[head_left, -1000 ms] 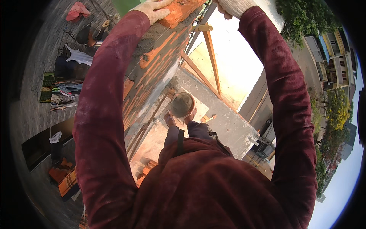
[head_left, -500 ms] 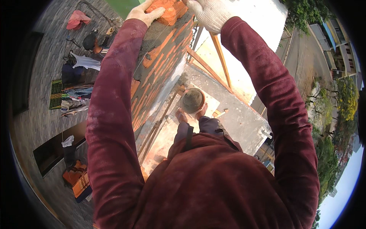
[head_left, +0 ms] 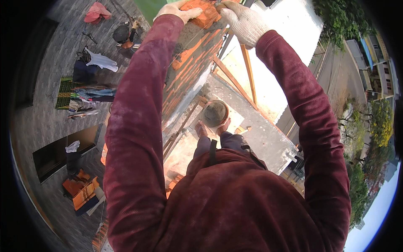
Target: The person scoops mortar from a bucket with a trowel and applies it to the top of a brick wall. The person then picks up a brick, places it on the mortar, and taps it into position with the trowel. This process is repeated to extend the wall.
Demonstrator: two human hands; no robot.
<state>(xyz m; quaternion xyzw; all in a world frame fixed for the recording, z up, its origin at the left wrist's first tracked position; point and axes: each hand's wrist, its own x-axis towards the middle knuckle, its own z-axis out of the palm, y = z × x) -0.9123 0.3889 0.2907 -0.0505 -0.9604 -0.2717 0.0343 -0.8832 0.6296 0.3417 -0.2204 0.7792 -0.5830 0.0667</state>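
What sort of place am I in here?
Most likely an outdoor building site: there's a brick wall with rough, unplastered mortar joints, a bucket that seems to hold grey mortar, and a few loose bricks lying lower down.

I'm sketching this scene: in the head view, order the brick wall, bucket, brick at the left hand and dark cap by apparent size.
1. Brick wall
2. Bucket, brick at the left hand: too alike to rank
3. Dark cap

No lettering, label, number or sign can be read anywhere here.
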